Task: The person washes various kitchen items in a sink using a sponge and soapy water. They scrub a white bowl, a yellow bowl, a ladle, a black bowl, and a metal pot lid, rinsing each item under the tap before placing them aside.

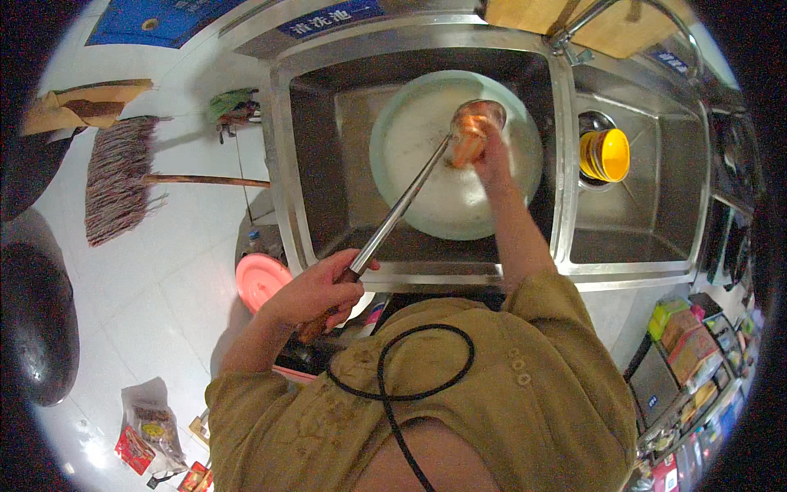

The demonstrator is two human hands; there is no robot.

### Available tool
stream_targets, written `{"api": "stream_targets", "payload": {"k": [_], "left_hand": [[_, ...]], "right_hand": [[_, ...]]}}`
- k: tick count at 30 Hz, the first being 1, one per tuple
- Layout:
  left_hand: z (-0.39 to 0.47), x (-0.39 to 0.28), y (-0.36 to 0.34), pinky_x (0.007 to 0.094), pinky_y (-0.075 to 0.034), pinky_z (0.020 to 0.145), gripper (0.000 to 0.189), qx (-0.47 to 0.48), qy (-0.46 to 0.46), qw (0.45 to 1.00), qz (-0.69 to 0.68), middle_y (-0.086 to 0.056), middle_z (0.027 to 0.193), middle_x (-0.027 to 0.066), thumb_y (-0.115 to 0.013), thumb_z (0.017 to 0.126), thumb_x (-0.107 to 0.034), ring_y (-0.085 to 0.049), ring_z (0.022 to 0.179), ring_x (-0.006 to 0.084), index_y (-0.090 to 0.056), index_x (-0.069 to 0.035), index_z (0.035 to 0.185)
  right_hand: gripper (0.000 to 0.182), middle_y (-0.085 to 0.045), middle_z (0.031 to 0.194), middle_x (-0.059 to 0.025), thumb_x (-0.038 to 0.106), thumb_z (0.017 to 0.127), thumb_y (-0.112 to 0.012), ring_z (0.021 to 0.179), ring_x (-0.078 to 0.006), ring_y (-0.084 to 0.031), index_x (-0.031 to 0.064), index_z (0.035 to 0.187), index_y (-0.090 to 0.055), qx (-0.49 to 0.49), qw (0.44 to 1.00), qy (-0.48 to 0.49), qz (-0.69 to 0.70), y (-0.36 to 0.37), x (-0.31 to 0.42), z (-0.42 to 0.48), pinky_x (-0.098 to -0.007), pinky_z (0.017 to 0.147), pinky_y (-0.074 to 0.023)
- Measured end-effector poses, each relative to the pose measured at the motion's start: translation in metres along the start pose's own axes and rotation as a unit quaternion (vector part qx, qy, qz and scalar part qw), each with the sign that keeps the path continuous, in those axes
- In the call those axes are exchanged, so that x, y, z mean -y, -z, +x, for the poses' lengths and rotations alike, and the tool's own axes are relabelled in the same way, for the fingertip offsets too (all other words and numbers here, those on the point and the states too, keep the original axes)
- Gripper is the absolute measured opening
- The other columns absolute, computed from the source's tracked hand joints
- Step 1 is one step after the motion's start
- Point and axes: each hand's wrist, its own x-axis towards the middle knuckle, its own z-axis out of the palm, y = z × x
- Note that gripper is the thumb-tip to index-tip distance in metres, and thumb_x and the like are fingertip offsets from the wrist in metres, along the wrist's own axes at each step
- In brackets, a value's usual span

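My left hand [326, 291] is closed around the dark handle of a long metal utensil [399, 206], which slants up over the sink. Its far end meets a rounded, shiny orange-brown piece [478, 117], perhaps the utensil's own bowl; which it is cannot be told. My right hand [489, 150] is at that piece with its fingers on it, partly blurred. Both are above a round pale green basin [390, 184] of cloudy whitish liquid, which sits in the left bowl of a stainless steel sink [320, 203].
Stacked yellow bowls [605, 155] lie on their side in the right sink bowl. A tap [575, 43] and wooden boards [590, 18] are at the back. A mop [123, 178], a pink basin [261, 280] and a green cloth [230, 106] are left; loaded shelves [682, 363] are right.
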Motion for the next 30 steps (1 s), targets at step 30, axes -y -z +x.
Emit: {"api": "stream_targets", "payload": {"k": [30], "left_hand": [[0.166, 0.108, 0.041, 0.0512, -0.049, 0.064, 0.039, -0.324, -0.077, 0.787, 0.519, -0.062, 0.076, 0.0237, -0.047, 0.09, -0.039, -0.061, 0.072, 0.0412, -0.052, -0.001, 0.09]], "right_hand": [[0.032, -0.06, 0.093, -0.0147, 0.024, 0.086, -0.056, 0.075, -0.0327, -0.06, 0.005, 0.111, -0.05, -0.065, 0.971, -0.079, 0.215, -0.01, -0.03, 0.02, -0.0463, 0.061, -0.0502]]}}
